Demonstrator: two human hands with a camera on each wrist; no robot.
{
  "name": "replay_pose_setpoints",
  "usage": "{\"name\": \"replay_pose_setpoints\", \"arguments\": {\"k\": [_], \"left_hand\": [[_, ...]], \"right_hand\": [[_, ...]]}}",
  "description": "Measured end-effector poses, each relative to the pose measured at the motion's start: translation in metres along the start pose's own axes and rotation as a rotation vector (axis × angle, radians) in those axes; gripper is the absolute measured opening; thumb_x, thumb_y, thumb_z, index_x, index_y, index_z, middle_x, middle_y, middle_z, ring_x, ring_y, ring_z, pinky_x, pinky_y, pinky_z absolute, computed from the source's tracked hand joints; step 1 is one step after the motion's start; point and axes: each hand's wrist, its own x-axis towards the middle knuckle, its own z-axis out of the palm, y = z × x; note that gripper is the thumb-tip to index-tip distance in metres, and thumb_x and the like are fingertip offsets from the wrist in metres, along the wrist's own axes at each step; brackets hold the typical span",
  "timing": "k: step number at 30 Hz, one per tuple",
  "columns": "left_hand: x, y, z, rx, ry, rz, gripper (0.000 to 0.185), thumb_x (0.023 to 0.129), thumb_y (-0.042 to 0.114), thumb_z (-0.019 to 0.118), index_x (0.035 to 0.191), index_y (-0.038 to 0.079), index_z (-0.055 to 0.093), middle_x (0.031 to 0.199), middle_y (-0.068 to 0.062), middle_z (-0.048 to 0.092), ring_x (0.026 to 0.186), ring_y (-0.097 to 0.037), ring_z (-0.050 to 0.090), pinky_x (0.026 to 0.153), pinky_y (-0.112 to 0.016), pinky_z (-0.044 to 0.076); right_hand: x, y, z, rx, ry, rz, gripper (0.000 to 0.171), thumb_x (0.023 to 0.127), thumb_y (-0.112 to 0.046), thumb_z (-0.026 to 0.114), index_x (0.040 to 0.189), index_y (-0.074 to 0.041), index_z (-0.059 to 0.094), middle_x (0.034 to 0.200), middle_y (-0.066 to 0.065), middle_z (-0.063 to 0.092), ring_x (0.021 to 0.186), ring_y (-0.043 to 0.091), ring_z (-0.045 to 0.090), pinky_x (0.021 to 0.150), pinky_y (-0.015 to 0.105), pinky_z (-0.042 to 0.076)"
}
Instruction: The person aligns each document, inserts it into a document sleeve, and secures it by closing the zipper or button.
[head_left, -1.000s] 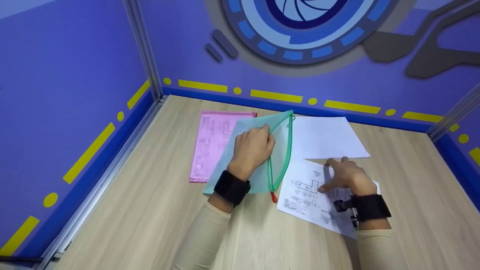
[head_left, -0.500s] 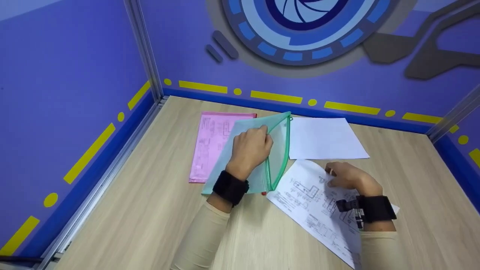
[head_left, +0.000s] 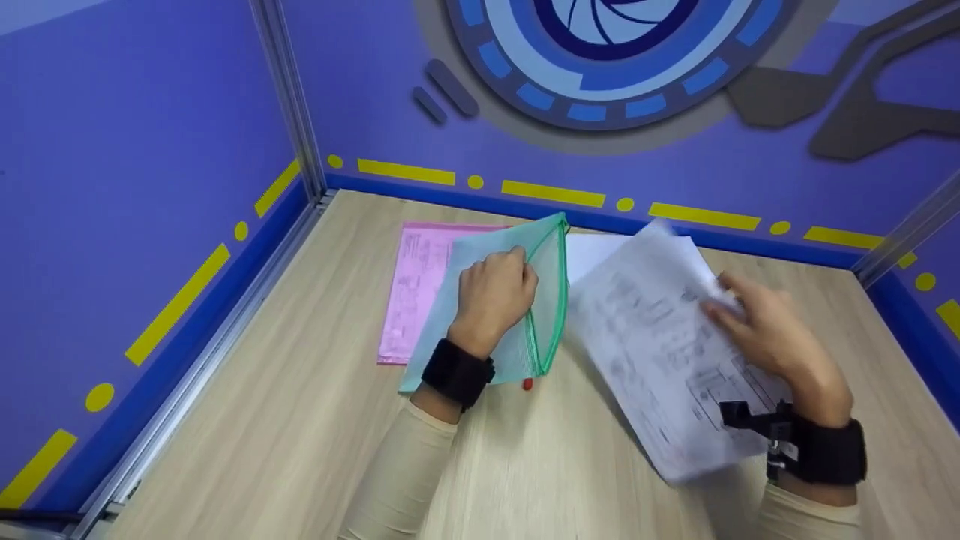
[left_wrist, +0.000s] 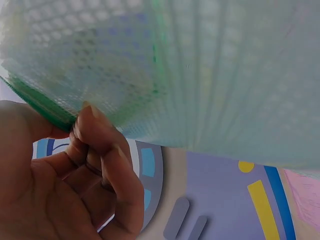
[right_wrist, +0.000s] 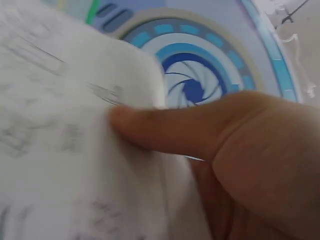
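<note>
My left hand [head_left: 491,296] grips the upper flap of a green mesh zip pouch [head_left: 546,262] and holds its mouth apart; the left wrist view shows curled fingers [left_wrist: 107,160] pinching the green mesh [left_wrist: 215,75]. A small red zip pull [head_left: 527,384] lies at the pouch's near end. My right hand [head_left: 772,330] pinches a printed sheet of drawings [head_left: 660,352], lifted off the table and blurred, just right of the pouch opening. In the right wrist view the thumb [right_wrist: 170,132] presses on that printed sheet [right_wrist: 65,150].
A pink pouch with papers inside [head_left: 416,289] lies partly under the green one on the left. A blank white sheet [head_left: 589,251] rests behind the lifted page. The wooden table [head_left: 300,420] is boxed by purple walls [head_left: 135,150] at the left and back.
My right hand has picked the printed sheet up off the table and swung it up and toward the pouch. The left hand keeps its hold, shifted slightly left.
</note>
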Motion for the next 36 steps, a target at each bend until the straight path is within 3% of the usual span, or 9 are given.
{"name": "replay_pose_setpoints", "arguments": {"k": [3,6,8,10,13,15,22,28,36], "left_hand": [[0.000,-0.001,0.000,-0.004,-0.008,-0.019,0.025,0.107,0.021,0.053,0.084,0.011,0.059,0.067,-0.003,0.052,0.063,-0.025,0.063,0.058,-0.045,0.053],[-0.001,-0.001,-0.001,-0.007,-0.013,-0.025,0.026,0.107,0.020,0.053,0.084,0.011,0.060,0.066,-0.002,0.051,0.062,-0.023,0.061,0.057,-0.044,0.052],[-0.001,-0.001,-0.001,-0.007,-0.014,-0.024,0.026,0.107,0.020,0.054,0.084,0.011,0.060,0.066,-0.002,0.050,0.062,-0.023,0.061,0.056,-0.044,0.052],[-0.002,0.000,0.000,-0.006,-0.016,-0.023,0.026,0.106,0.019,0.054,0.082,0.011,0.060,0.065,-0.002,0.050,0.062,-0.024,0.061,0.057,-0.044,0.052],[-0.003,0.000,0.000,-0.005,-0.020,-0.027,0.026,0.106,0.019,0.053,0.081,0.011,0.058,0.065,-0.003,0.051,0.063,-0.027,0.063,0.058,-0.045,0.053],[-0.003,0.000,0.000,-0.006,-0.023,-0.029,0.027,0.106,0.019,0.053,0.081,0.011,0.058,0.066,-0.004,0.052,0.064,-0.028,0.064,0.059,-0.046,0.053],[-0.003,0.000,0.001,-0.014,-0.039,-0.031,0.026,0.107,0.020,0.055,0.084,0.010,0.061,0.067,-0.003,0.053,0.063,-0.024,0.061,0.059,-0.044,0.052],[-0.002,0.001,0.002,-0.015,-0.055,-0.037,0.025,0.107,0.020,0.055,0.087,0.009,0.063,0.068,-0.004,0.056,0.067,-0.026,0.064,0.061,-0.044,0.054],[-0.003,0.001,0.005,-0.004,-0.065,-0.048,0.024,0.108,0.021,0.055,0.090,0.009,0.065,0.071,-0.005,0.058,0.070,-0.027,0.066,0.065,-0.045,0.054]], "right_hand": [[-0.003,-0.007,-0.007,-0.026,0.248,0.063,0.027,0.111,-0.018,0.054,0.127,0.003,0.052,0.091,0.030,0.068,0.056,0.036,0.067,0.041,0.028,0.048],[-0.004,-0.013,-0.010,0.051,0.357,0.140,0.032,0.109,-0.014,0.049,0.135,0.004,0.047,0.110,0.038,0.067,0.069,0.047,0.072,0.046,0.022,0.049],[-0.006,-0.016,-0.011,0.122,0.364,0.161,0.039,0.107,-0.011,0.046,0.143,0.003,0.043,0.122,0.038,0.065,0.075,0.041,0.074,0.051,0.019,0.051],[-0.007,-0.018,-0.013,0.196,0.371,0.154,0.044,0.106,-0.007,0.045,0.149,0.004,0.042,0.129,0.037,0.063,0.079,0.024,0.074,0.057,0.016,0.053],[-0.008,-0.019,-0.013,0.268,0.425,0.134,0.046,0.108,-0.005,0.047,0.153,0.003,0.047,0.131,0.033,0.064,0.083,0.001,0.067,0.066,0.012,0.054],[-0.007,-0.018,-0.014,0.295,0.478,0.150,0.044,0.108,-0.004,0.049,0.152,0.002,0.053,0.133,0.031,0.066,0.085,-0.005,0.066,0.070,0.011,0.053],[-0.008,-0.015,-0.016,0.270,0.539,0.298,0.041,0.110,-0.012,0.052,0.150,-0.009,0.060,0.141,0.018,0.066,0.095,0.003,0.068,0.074,0.008,0.050],[-0.007,-0.015,-0.016,0.307,0.539,0.333,0.043,0.111,-0.014,0.051,0.153,-0.013,0.057,0.144,0.017,0.064,0.093,0.002,0.068,0.075,0.009,0.051],[-0.006,-0.010,-0.013,0.383,0.538,0.347,0.045,0.111,-0.016,0.052,0.156,-0.016,0.054,0.150,0.015,0.060,0.101,0.011,0.069,0.078,0.010,0.052]]}}
